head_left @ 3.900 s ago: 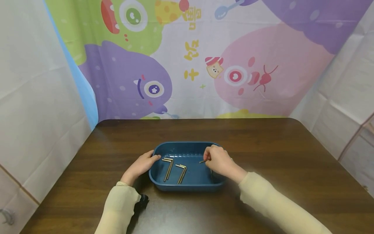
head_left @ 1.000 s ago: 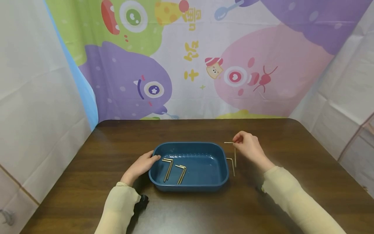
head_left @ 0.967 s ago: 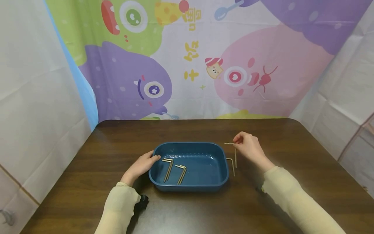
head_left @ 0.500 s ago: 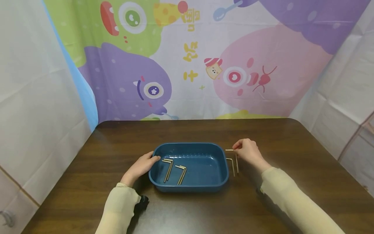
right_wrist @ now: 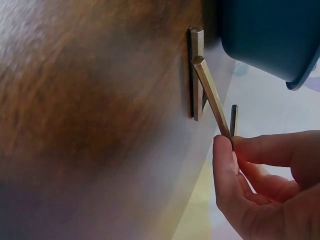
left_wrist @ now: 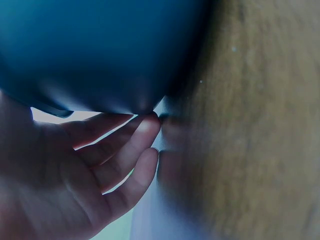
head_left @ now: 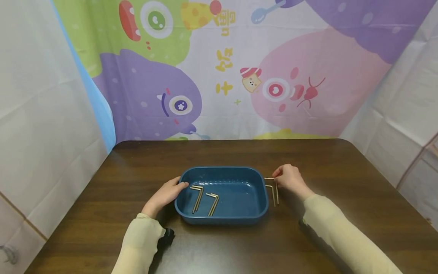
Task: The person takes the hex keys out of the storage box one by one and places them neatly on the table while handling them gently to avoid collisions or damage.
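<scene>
Pinches hex key (right_wrist: 213, 97) in right grip (head_left: 290, 179), long leg toward six o'clock, beside second key (right_wrist: 198, 95) at seven; holds tray (head_left: 222, 220) with left grip (head_left: 166, 194).

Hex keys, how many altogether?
6 hex keys: two pairs in the left half of the tray, one key on the table beside it, another in the right hand.

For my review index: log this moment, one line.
left hand: holds blue oblong tray; right hand: pinches brass-coloured L-shaped metal hex key; in tray: four similar keys; right of tray: another key
</scene>
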